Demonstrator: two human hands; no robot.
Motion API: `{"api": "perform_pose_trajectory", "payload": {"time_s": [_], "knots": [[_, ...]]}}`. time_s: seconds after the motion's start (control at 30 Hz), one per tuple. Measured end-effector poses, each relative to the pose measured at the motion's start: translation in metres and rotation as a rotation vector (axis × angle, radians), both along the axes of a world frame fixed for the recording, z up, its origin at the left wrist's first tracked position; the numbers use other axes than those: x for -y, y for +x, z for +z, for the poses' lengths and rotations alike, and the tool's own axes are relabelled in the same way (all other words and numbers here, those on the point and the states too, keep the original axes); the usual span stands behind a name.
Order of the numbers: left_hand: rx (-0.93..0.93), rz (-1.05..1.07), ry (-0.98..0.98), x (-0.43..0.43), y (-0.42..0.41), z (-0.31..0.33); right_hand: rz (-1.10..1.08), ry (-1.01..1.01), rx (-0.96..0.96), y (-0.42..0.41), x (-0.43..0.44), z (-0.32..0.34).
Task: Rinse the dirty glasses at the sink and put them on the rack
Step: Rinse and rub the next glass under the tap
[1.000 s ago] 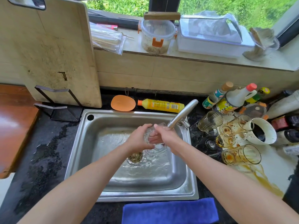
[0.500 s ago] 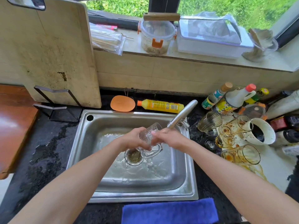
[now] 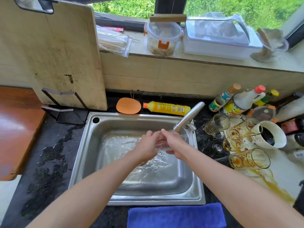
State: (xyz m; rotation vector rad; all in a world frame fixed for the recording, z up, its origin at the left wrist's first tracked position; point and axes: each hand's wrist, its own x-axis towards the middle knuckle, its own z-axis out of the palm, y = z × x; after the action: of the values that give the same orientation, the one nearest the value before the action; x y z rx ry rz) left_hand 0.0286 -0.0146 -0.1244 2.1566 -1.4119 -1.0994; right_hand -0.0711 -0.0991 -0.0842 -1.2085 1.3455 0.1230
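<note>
Glass point(image 3: 162, 143) under tap point(image 3: 189, 116), held in grip of left hand point(image 3: 146, 146) and right hand point(image 3: 175, 145)

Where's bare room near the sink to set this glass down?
Bare wet counter left of the sink, bordered by black rack and wooden top. Blue cloth in front is free. Right side is crowded: dirty glasses, mug, bottles, spill.

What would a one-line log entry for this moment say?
step: rinsing | left hand + right hand: both holding clear glass under tap over sink | waiting: stained glasses on right counter
</note>
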Motion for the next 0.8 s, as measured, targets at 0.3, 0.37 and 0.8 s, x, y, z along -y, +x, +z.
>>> {"api": "perform_pose_trajectory", "payload": {"time_s": [0.3,0.37,0.8], "knots": [[-0.369,0.38,0.001,0.004,0.029,-0.006,0.581,-0.417,-0.007,-0.017,0.011,0.003],[-0.404,0.392,0.011,0.004,0.035,-0.006,0.739,-0.345,0.026,-0.02,0.012,0.001],[-0.54,0.428,0.159,0.0,0.031,0.014,0.464,-0.372,0.13,-0.027,0.023,-0.006]]}}
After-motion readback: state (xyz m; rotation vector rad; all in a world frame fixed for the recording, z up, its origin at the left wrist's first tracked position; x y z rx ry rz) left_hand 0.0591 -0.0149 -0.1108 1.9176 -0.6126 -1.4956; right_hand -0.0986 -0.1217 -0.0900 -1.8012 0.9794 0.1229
